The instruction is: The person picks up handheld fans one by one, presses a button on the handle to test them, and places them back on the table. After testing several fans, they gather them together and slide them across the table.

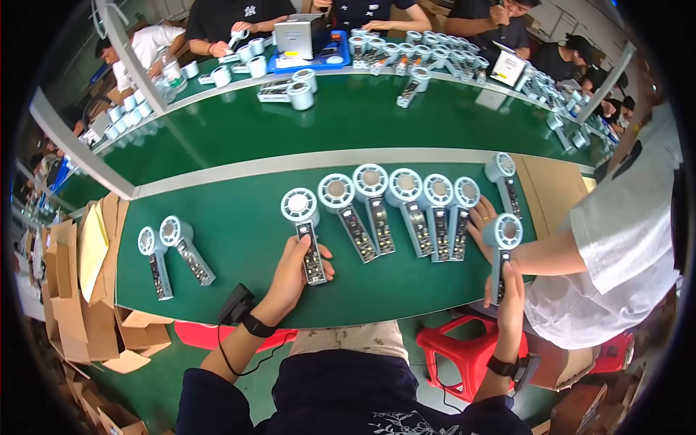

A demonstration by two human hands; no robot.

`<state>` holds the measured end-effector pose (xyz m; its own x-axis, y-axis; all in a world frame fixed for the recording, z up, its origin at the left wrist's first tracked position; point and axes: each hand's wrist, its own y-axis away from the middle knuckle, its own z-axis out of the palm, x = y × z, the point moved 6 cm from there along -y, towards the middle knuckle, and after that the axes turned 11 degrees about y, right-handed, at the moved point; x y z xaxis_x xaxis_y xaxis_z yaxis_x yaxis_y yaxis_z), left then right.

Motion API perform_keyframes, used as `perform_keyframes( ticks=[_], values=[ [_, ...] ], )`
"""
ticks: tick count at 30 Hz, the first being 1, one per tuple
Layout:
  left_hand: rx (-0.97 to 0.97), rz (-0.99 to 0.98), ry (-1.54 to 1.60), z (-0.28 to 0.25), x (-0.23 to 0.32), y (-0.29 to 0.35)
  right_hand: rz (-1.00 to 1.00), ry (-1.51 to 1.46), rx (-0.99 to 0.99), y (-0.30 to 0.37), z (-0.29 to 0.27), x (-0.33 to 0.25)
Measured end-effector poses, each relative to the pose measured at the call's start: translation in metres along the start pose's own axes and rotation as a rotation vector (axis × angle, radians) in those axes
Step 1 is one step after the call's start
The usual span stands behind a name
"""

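Note:
My left hand (291, 270) is closed around the handle of a light-blue handheld fan (299, 205) whose uncovered handle shows a circuit board. At the right, my right hand (510, 284) grips another handheld fan (502, 233) by its handle, head up, above the table's edge. Between my hands, a row of several similar fans (371, 180) lies on the green table, heads away from me and boards facing up. A co-worker's hand (478, 217) reaches beside the right end of this row, partly hidden behind the fan in my right hand.
Two fans (174, 232) lie at the left, and one (500, 168) at the far right by a cardboard sheet (551, 192). Beyond a pale rail (290, 161) runs a green belt (239, 134) with more fans. A red stool (464, 348) stands below; cardboard boxes (80, 312) crowd the left.

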<state>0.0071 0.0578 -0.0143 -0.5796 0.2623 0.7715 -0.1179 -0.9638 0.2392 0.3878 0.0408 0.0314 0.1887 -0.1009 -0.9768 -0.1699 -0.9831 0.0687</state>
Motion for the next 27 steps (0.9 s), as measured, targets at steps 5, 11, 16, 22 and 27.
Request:
perform_keyframes(
  ticks=[5, 11, 16, 22, 27],
  values=[
    [0.021, -0.006, -0.009, 0.007, 0.002, -0.009, -0.01, -0.015, 0.014, -0.027, 0.02, 0.004],
    [-0.026, -0.075, -0.055, 0.011, 0.002, -0.012, -0.058, -0.195, 0.162, -0.076, 0.028, -0.015],
    [-0.03, -0.061, -0.106, 0.0, 0.005, -0.013, 0.2, -0.425, -0.018, -0.115, 0.045, -0.022],
    [-0.046, -0.119, -0.117, 0.004, 0.003, -0.014, 0.15, -0.15, -0.185, -0.153, 0.022, -0.016],
    [-0.047, -0.152, -0.173, -0.001, 0.009, -0.007, 0.037, 0.365, -0.218, -0.159, 0.026, -0.022]
  ],
)
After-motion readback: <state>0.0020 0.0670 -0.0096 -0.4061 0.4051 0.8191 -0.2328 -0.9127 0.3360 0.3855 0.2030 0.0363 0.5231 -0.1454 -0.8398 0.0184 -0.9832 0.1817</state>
